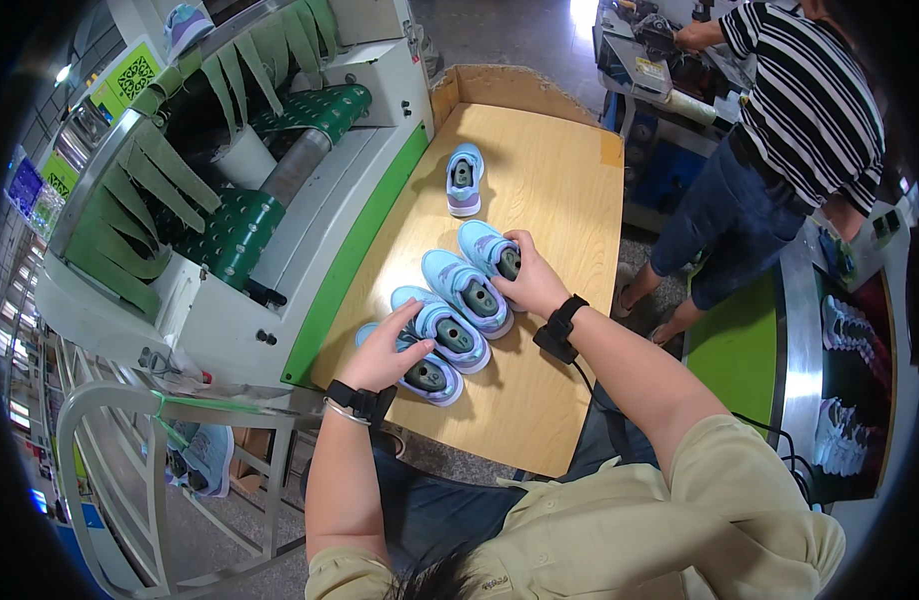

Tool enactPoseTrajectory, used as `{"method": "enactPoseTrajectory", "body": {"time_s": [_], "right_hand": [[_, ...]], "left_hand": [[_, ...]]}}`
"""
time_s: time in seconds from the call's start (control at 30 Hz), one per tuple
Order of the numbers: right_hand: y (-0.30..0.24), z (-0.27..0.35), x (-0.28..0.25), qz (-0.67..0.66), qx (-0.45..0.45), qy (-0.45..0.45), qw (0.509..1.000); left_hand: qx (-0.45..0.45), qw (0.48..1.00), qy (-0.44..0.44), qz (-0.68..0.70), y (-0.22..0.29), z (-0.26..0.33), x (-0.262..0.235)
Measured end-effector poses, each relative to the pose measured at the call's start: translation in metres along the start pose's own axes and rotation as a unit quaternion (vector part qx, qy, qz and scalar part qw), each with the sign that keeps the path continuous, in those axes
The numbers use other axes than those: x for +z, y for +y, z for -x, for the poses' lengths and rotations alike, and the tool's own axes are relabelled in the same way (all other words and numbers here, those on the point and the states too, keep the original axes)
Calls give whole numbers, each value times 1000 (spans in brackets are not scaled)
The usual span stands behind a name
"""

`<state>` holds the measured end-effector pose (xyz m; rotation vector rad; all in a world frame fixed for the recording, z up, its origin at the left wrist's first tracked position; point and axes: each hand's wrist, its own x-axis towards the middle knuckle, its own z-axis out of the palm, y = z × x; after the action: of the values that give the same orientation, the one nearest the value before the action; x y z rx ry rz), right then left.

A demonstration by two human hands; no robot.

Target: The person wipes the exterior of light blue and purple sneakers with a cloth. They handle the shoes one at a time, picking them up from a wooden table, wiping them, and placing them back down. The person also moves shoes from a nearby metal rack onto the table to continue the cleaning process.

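Observation:
Several light-blue and lilac sneakers with dark inserts in their openings stand side by side in a slanting row on a wooden tabletop (540,400). My left hand (380,352) lies over the leftmost sneaker (430,378), thumb and fingers apart, and partly covers it. Next to that is another sneaker (458,338), then a further sneaker (472,292). At the row's right end, my right hand (536,284) is closed around the collar of a sneaker (482,244), its thumb by the opening. Farther back, a single sneaker (465,180) stands apart from the row.
To the left is a machine with a green conveyor belt (242,235) and hanging green strips (145,190); a shoe (187,28) rests on top. A metal rack (165,480) holds another shoe (202,455). At right, a person in a striped shirt (810,100) stands by a workbench.

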<state>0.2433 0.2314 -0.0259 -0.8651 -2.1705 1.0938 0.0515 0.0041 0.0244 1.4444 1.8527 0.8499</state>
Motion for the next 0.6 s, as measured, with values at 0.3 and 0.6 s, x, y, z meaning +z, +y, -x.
{"method": "enactPoseTrajectory", "body": {"time_s": [0.3, 0.6], "right_hand": [[3, -1, 2, -8, -10, 8, 1000], [0, 1, 0, -16, -11, 10, 1000]], "left_hand": [[4, 1000, -3, -10, 3, 1, -2], [-1, 1000, -6, -8, 3, 0, -1]]}}
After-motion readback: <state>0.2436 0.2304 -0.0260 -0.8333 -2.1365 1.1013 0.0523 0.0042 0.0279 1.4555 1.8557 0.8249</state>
